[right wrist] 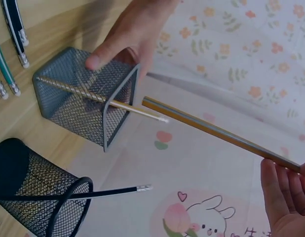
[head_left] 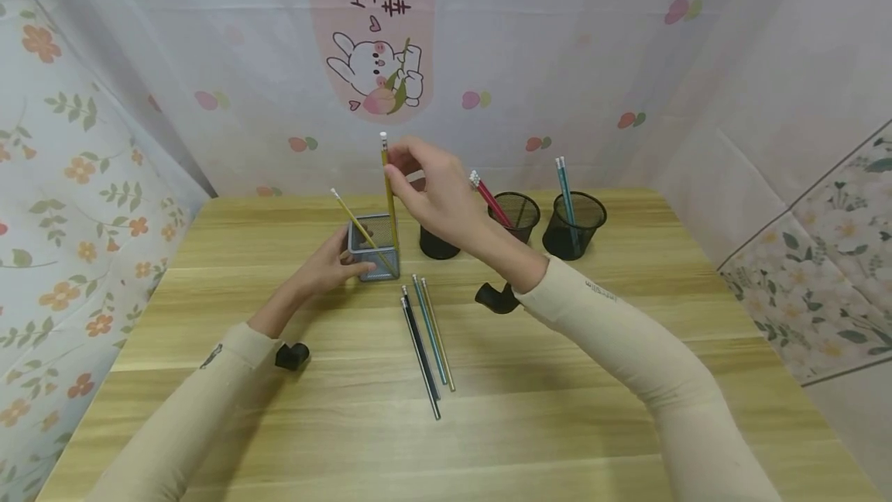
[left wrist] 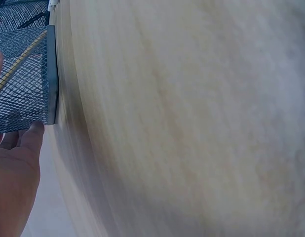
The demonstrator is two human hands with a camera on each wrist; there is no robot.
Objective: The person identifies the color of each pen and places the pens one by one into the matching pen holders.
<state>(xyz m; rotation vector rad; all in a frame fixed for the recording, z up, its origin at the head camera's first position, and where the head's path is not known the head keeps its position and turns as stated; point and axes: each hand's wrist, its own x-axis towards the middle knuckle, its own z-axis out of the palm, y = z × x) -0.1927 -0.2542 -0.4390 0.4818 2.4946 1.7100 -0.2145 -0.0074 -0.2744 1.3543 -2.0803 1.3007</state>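
My right hand (head_left: 439, 192) pinches a slim yellow wooden pencil (head_left: 392, 211) near its top, while my left hand (head_left: 324, 266) grips a square grey wire-mesh holder (head_left: 382, 266), thumb on the near wall; the hands are apart, one above the other's work. What could go wrong, I judge, begins with that high pinch — the lower end can swing, and a small drift would make it catch the metal rim instead of clearing it. A thinner yellow pencil with a white eraser (head_left: 348, 208) leans across inside the holder, so the two could knock or cross and jam. If I pushed against a snag, the light holder might tip or slide in my left fingers. My right forearm also reaches close to the round black mesh cup holding red pencils (head_left: 535, 215); a careless sweep of the arm could jostle it. As for direction, the pencil in my fingers stands nearly upright, its long axis leaning slightly left at the top: white eraser up, the other end down toward the holder's mouth. From the right wrist view, that lower end looks just short of the rim — near it, not touching.
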